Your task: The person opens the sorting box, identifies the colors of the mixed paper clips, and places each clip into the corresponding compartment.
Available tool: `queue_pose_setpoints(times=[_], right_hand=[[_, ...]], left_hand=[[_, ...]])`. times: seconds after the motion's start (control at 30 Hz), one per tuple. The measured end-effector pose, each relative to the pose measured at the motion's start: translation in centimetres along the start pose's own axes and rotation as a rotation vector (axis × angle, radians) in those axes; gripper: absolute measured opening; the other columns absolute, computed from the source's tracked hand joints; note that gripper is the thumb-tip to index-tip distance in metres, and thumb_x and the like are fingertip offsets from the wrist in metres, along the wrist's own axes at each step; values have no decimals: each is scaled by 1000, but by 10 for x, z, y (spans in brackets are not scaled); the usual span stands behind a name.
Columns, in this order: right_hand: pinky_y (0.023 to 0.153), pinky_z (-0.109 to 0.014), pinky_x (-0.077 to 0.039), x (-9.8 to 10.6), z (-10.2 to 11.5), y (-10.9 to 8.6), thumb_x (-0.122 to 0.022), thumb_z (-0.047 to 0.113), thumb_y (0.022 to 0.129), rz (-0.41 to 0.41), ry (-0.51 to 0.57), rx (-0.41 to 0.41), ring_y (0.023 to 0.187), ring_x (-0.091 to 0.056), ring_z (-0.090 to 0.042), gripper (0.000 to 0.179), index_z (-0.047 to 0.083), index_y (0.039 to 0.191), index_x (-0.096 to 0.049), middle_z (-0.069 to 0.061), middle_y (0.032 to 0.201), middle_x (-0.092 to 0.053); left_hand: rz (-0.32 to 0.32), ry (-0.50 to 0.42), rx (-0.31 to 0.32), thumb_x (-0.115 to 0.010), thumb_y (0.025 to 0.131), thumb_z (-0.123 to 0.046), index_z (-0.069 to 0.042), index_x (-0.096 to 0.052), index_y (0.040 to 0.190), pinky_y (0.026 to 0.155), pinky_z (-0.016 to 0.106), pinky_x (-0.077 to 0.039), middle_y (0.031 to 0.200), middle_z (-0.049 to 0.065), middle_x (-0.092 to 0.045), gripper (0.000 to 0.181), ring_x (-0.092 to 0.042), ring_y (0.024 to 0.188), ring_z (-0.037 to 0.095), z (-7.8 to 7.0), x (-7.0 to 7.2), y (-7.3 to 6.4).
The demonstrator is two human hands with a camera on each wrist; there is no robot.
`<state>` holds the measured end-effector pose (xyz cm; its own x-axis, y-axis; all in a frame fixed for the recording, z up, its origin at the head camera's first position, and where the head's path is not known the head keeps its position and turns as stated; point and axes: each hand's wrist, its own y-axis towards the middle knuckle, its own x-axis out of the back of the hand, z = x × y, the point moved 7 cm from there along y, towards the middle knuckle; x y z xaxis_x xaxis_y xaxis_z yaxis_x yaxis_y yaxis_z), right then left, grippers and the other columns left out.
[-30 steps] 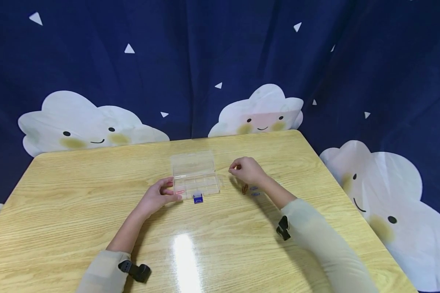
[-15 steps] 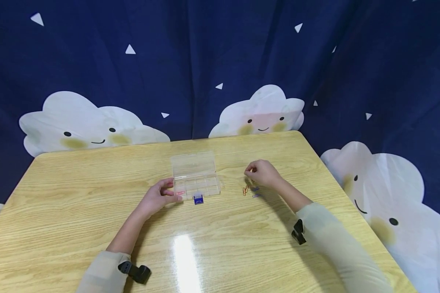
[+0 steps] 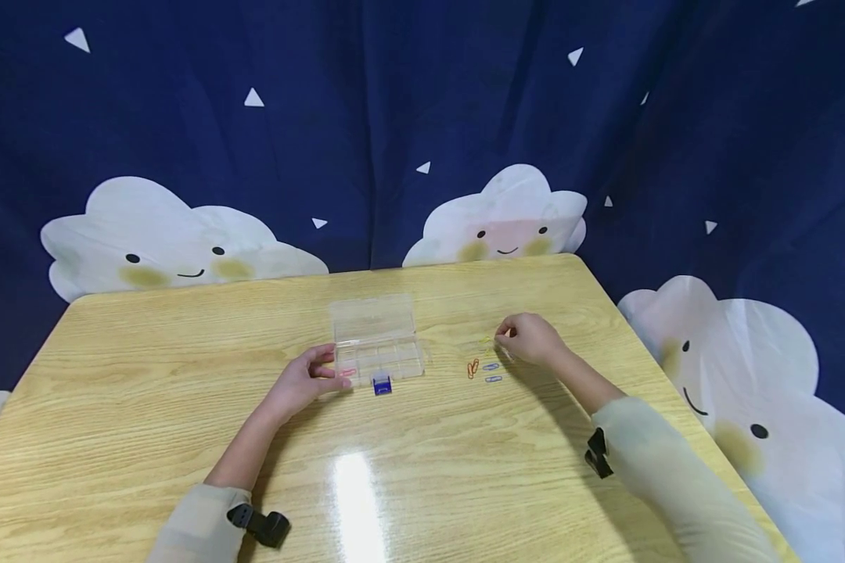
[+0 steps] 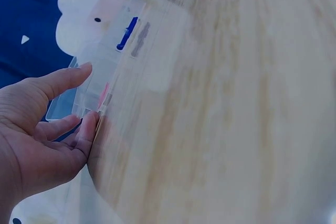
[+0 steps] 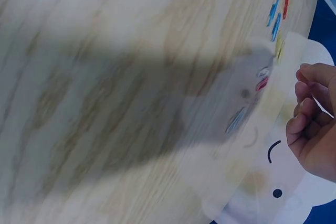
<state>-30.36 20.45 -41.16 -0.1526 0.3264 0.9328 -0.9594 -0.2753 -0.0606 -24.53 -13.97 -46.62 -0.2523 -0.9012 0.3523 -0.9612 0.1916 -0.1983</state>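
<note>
A clear plastic compartment box (image 3: 380, 357) lies with its lid (image 3: 373, 317) raised toward the back and a blue latch (image 3: 382, 385) at its front. My left hand (image 3: 308, 373) grips its left end, thumb at the front corner, fingers at the side. A pink paper clip (image 3: 348, 372) lies in the left front compartment. My right hand (image 3: 530, 338) hovers over the table beside yellow paper clips (image 3: 486, 341), fingers loosely bent, thumb and forefinger tips close together, nothing visible between them. Orange-red paper clips (image 3: 472, 368) and blue paper clips (image 3: 492, 373) lie nearer the front.
In the right wrist view, a silver clip (image 5: 262, 72), a pink clip (image 5: 261, 84) and a bluish clip (image 5: 235, 121) lie in my right hand's shadow. The wooden table (image 3: 436, 469) ends against a dark blue curtain (image 3: 289, 156) with cloud prints.
My right hand has moved right, away from the box, uncovering the blue, orange-red and yellow paper clips. The left hand and box stay as they were.
</note>
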Motion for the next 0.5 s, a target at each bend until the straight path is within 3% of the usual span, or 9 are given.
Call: queue_pose_setpoints(times=[0.5], right_hand=[[47,-25,-36,-4,-24,-11,-58,28,84,34,-14,-76,50,-46,-11,19,11,86,-66,-1,66,-60]], left_hand=[[4,4,-5,-74,70,-24,-7,-32,135,71,25,-44,129,15,-43,80,-49,101,25,1,0,0]])
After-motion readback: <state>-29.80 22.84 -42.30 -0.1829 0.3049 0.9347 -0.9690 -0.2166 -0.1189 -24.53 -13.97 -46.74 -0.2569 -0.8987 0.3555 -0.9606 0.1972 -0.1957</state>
